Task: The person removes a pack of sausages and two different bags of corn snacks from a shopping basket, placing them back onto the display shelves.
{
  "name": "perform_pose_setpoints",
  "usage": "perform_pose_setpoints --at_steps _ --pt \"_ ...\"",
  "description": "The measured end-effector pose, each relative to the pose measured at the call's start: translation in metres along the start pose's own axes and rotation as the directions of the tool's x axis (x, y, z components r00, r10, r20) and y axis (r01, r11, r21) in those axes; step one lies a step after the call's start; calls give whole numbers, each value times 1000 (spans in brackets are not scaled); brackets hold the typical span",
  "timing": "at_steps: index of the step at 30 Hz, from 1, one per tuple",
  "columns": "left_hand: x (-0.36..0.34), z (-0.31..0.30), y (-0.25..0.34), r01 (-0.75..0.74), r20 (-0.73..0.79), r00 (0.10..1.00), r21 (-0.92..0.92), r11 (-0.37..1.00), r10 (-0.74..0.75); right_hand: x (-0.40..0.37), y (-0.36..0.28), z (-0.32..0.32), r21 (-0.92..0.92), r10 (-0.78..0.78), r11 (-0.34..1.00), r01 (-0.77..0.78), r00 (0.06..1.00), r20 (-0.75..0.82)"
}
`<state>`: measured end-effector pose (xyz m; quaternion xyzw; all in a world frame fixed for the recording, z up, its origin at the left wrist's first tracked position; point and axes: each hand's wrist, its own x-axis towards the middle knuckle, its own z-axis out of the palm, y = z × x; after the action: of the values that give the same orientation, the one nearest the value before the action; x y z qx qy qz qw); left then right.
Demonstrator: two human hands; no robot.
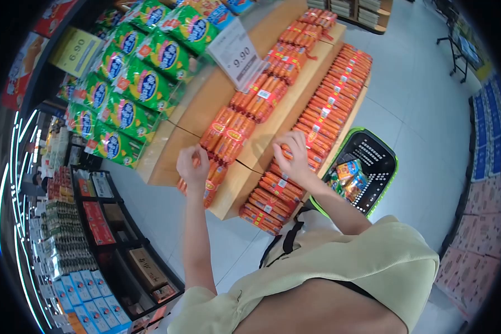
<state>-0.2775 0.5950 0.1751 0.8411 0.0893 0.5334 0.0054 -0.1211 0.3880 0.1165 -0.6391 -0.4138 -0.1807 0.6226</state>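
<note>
Sausage packs (273, 186) lie in rows under both hands. My left hand (192, 164) curls, pinching 1 pack's end; my right hand (292, 153) bends over its row, grip unclear. I judge picking underway; next needs a firm lift to the basket (381, 167) beside my right hand.

Green snack bags (139, 83) stack high beside a white 9.90 price card (240, 53), a yellow 6.90 sign (77, 51) behind them. A green-rimmed black basket (376, 153) holding colourful packets sits on the pale floor (423, 111), while a dark shelf rack (117, 222) displays boxed goods.
</note>
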Motion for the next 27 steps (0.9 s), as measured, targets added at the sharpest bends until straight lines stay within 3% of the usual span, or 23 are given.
perform_pose_setpoints --at_steps 2,3,4,5,6,8,12,15,16,17,19,20,22,23,25,26,27 --pt "-40 -3 51 225 32 974 -98 969 -223 -67 -2 -52 -103 114 989 -107 991 64" --pt "-60 -6 70 236 46 972 -121 964 -232 -95 -8 -78 -132 177 978 -160 976 124" --pt "-82 -10 89 403 52 914 -211 891 -401 -117 -17 -106 -163 228 967 -194 946 229" --pt "-99 -14 108 558 78 824 -289 778 -561 -136 -26 -132 -196 285 953 -230 899 333" --pt "-109 -16 129 578 103 810 -297 760 -577 -150 -32 -156 -207 409 912 -353 808 424" --pt "-126 -25 169 741 335 639 -510 437 -693 -177 -42 -188 -248 577 808 -535 629 521" --pt "-156 -23 214 790 634 611 -524 319 -474 -201 -53 -198 -310 691 721 -620 618 374" --pt "-164 -17 211 792 727 606 -509 338 -323 -220 -77 -168 -121 740 671 -731 669 66" --pt "-163 -16 209 777 748 611 -504 377 -258 -234 -85 -159 3 805 592 -806 591 56" --pt "-159 -18 205 776 754 603 -480 410 -259 -241 -99 -151 41 829 548 -836 549 106" --pt "-157 -23 194 789 743 598 -482 379 -300 -249 -122 -157 28 715 585 -810 532 454" --pt "-158 -28 191 785 743 603 -488 382 -290 -253 -130 -163 31 715 588 -808 538 446" --pt "-163 -33 188 838 725 544 -488 244 -421 -256 -138 -180 -175 490 842 -510 587 644" --pt "-170 -34 188 832 723 554 -496 248 -413 -257 -139 -186 -175 488 845 -505 597 637" --pt "-177 -40 198 853 738 522 -460 246 -428 -259 -140 -201 -216 620 733 -645 500 605" --pt "-183 -45 209 891 775 454 -409 200 -439 -262 -138 -208 -211 615 737 -642 508 603" --pt "-188 -49 218 886 772 462 -413 208 -436 -264 -133 -216 -222 627 739 -636 529 572"
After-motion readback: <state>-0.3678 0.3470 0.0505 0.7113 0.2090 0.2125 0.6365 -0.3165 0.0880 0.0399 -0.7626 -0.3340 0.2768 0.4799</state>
